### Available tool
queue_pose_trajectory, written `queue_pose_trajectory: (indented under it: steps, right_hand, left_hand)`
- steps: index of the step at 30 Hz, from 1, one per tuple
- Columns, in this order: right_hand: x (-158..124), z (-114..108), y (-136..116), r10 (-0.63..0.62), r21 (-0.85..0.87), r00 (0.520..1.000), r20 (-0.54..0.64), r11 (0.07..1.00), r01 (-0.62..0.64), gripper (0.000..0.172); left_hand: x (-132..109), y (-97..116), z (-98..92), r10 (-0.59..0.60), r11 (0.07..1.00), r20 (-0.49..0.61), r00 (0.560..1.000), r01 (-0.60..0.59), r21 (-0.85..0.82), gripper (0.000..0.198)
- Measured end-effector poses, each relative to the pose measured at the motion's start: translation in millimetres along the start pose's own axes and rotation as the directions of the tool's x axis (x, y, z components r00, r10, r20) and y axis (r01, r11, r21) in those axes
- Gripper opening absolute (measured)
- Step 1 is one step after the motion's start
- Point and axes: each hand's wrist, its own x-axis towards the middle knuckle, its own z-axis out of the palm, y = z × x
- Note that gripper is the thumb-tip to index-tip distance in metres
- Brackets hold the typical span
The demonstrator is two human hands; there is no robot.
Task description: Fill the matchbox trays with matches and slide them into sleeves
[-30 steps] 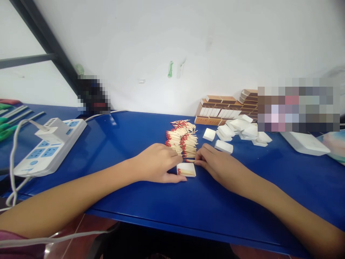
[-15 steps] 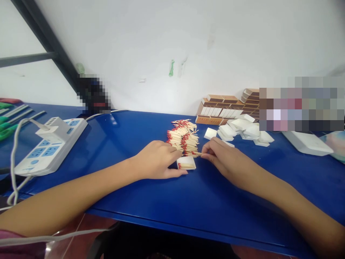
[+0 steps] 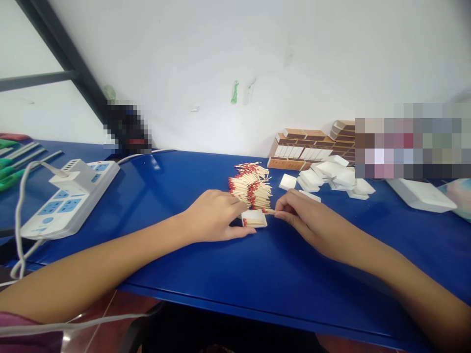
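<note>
My left hand point(image 3: 220, 215) grips the left end of a small white matchbox tray point(image 3: 260, 215), thumb at its near side and fingers at the far side. Several red-headed matches point(image 3: 253, 222) lie along the tray's near side. In a pinch, my right hand point(image 3: 296, 213) holds matchsticks point(image 3: 269, 212) by their plain ends, the red heads pointing left just beyond the tray's far right corner. How many it holds I cannot tell. Behind the tray lies a heap of loose matches point(image 3: 259, 193), most with their heads to the left.
White empty trays point(image 3: 333, 170) are piled right of the heap. Brown matchboxes point(image 3: 294, 163) stand stacked against the wall. A white power strip point(image 3: 69, 201) with a plug and cable lies at the left, near green-handled tools point(image 3: 9, 179). A white box point(image 3: 423, 195) sits at the right.
The tray has tipped or shifted slightly, and its matches sit a little farther back. My right hand's matches have moved slightly left toward the tray. Both grips look the same.
</note>
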Motion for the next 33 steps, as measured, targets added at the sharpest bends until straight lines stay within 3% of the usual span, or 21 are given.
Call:
queue_pose_trajectory:
  steps: [33]
  right_hand:
    - [1.4, 1.2, -5.3, -0.067, 0.018, 0.997, 0.043, 0.998, 0.067, 0.021]
  left_hand:
    - [-0.3, 1.5, -0.5, 0.020, 1.000, -0.015, 1.000, -0.020, 0.003, 0.046]
